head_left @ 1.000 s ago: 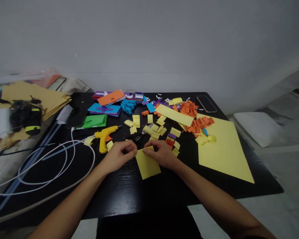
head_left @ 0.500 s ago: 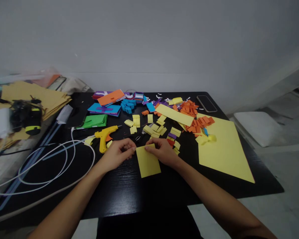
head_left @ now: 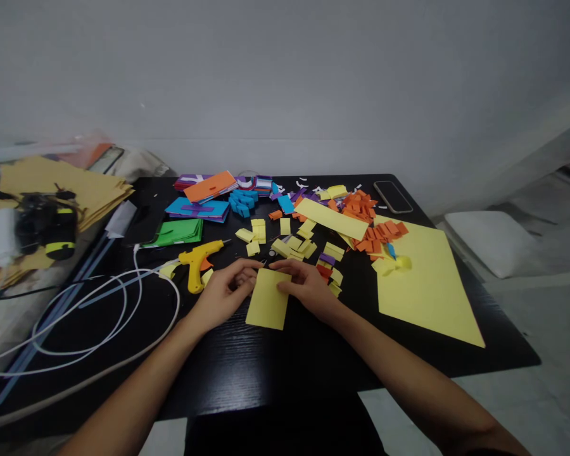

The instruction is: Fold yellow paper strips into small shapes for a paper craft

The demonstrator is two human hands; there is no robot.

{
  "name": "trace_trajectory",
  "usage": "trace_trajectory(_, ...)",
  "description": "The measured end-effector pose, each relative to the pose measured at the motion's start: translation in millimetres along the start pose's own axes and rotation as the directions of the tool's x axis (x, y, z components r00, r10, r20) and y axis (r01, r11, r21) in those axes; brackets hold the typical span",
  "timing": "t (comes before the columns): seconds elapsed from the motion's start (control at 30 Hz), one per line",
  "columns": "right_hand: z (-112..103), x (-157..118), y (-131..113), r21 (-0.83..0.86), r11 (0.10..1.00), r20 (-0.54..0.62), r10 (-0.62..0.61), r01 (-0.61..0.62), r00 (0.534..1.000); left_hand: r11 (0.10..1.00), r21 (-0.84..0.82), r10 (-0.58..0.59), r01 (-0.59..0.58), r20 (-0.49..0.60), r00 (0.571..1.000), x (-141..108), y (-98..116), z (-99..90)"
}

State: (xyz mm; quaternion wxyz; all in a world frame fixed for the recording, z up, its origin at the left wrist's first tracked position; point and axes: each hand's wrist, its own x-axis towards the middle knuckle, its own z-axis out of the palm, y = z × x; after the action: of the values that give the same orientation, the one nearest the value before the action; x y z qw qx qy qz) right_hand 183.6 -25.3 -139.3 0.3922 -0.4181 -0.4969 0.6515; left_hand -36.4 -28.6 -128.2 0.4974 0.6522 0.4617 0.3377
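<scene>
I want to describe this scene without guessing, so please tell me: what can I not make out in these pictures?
All in the head view:
- Left hand: fingertips curled in; its contact with the yellow sheet is unclear.
- Right hand: some fingers hidden behind the yellow sheet.
- Black device, far left: blurred.
- Purple scraps: too small and overlapping to count.
- Right forearm: cut off by the bottom edge.

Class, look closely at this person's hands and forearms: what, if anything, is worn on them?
Both the left hand and the right hand are bare: no gloves, and no sleeves, watch or bracelet show on the forearms.
</scene>
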Motion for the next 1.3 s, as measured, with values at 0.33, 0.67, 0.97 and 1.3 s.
trace_trajectory(0.33,0,-2,5,-0.072,0.996,0.083,-0.050,0.056,0.995,0.998,-0.036,-0.050,0.049,-0.014,0.999,1,8,0.7)
trace_trajectory(0.67,-1,-3,-3,-0.048,0.998,0.086,-0.030,0.035,0.996,0.990,-0.136,-0.047,0.050,0.023,0.999,2,12,1.4)
trace_trajectory(0.97,-2,-1,-1,0.068,0.998,0.101,-0.014,0.007,0.995,0.987,-0.151,-0.049,0.049,0.007,0.999,3,9,0.6)
trace_trajectory(1.3,-1,-1,-1,-0.114,0.987,0.054,-0.104,0.110,0.993,0.991,-0.126,-0.039,0.042,0.023,0.999,1,10,1.8)
